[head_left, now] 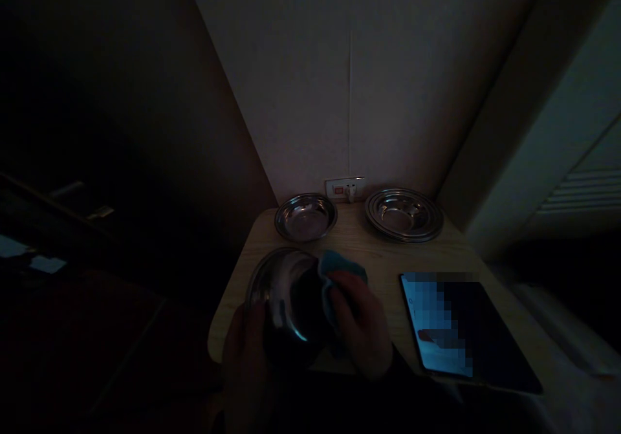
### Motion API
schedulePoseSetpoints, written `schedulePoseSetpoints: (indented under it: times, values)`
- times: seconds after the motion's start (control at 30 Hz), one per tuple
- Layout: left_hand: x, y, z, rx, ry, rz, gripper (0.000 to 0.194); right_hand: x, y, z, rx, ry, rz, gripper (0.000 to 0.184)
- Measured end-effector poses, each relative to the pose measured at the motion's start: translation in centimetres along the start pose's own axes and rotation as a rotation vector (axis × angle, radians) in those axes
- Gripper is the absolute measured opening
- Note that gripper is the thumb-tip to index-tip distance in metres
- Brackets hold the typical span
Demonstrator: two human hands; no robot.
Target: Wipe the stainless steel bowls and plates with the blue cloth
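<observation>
Close to me, a shiny metal bowl (284, 298) is tilted on its side above the front of the small wooden table (383, 259). My left hand (246, 337) grips the bowl by its left rim, fingers closed over the edge. In my right hand (359, 321) is a bluish-green cloth (342, 264), bunched under the fingers and pressed against the bowl's right side. The lower part of the bowl is lost in dark shadow.
Behind, by the wall, stand another metal bowl (305, 217) and a stack of metal dishes (403, 215). A wall socket (345, 189) with a plug sits between them. At the right lies a tablet (436, 324) with a lit, partly blurred screen. The room is dim.
</observation>
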State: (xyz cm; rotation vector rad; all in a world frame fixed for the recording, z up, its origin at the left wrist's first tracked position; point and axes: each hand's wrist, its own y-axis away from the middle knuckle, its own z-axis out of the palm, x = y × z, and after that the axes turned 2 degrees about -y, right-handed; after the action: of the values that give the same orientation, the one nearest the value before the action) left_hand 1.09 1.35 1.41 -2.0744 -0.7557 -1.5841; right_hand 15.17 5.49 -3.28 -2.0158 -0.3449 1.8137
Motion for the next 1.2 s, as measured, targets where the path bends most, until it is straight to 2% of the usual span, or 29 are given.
schedulePoseSetpoints:
  times: [0.1,0.2,0.33,0.5,0.63,0.8,0.97,1.07,1.2]
  values:
    - [0.3,-0.1,-0.1,-0.053,-0.029,-0.048,0.027,-0.9,1.0,0.9,-0.103,0.079,-0.141,0.025]
    - [0.6,-0.2,0.0,-0.073,-0.024,-0.112,0.032,-1.4,1.5,1.4,-0.144,0.122,-0.196,0.026]
    - [1.6,-0.1,0.2,-0.088,0.072,-0.226,0.028,-0.9,1.5,1.2,-0.132,0.137,-0.185,0.026]
    - [2.1,-0.1,0.5,-0.022,0.261,-0.358,0.028,0.7,1.5,0.2,-0.091,0.178,-0.129,0.025]
    - [1.8,-0.2,0.7,-0.024,0.233,-0.341,0.034,0.8,2.0,-0.2,-0.12,0.211,-0.138,0.027]
    - [0.7,-0.4,0.8,-0.075,0.244,-0.345,0.039,-1.3,2.5,1.0,-0.205,0.244,-0.306,0.026]
    - [-0.3,-0.6,0.7,-0.104,0.265,-0.317,0.04,-1.4,1.6,1.6,-0.239,0.277,-0.292,0.027]
    - [-0.1,-0.6,0.6,-0.119,0.273,-0.303,0.039,-1.0,1.7,1.4,-0.241,0.285,-0.29,0.028]
    - [0.6,-0.2,0.7,-0.081,0.246,-0.296,0.042,-1.1,2.1,1.2,-0.242,0.295,-0.339,0.03]
